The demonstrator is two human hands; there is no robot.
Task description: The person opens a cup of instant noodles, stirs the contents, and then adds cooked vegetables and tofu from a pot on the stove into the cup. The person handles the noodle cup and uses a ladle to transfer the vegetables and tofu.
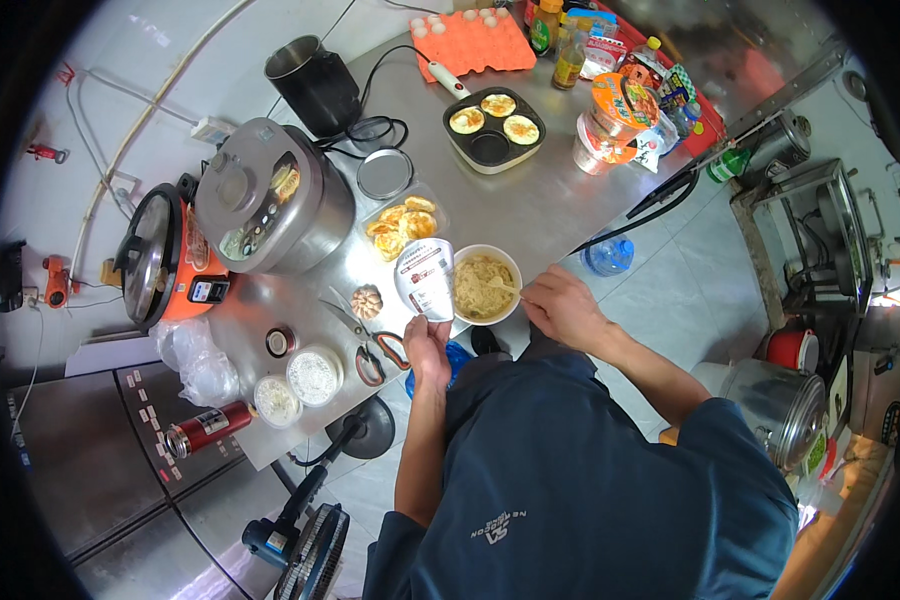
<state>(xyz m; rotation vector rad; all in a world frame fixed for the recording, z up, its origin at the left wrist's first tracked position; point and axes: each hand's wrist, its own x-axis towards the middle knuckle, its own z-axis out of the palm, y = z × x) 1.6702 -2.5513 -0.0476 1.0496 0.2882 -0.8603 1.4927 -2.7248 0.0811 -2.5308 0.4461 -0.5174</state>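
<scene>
A round cup of instant noodles [487,281] stands at the near edge of the steel table, with noodles and broth inside. My right hand [562,307] pinches the handle of a pale plastic fork [504,285], whose head rests in the noodles. On the cup's left side, the peeled-back paper lid [425,277] shows its white, printed face. Its lower edge is between the thumb and fingers of my left hand [427,349]. Just behind the lid is a clear tray of fried eggs [405,225]. A garlic bulb [367,302] and orange-handled scissors [364,337] lie left of the lid.
A four-hole egg pan [489,139] holds three eggs. Stacked noodle cups [615,124] stand to its right, and an orange egg tray [472,45] lies behind. A large cooker [277,199], lidded tubs [311,375] and a red flask [208,429] are leftward. A fan [311,547] stands below.
</scene>
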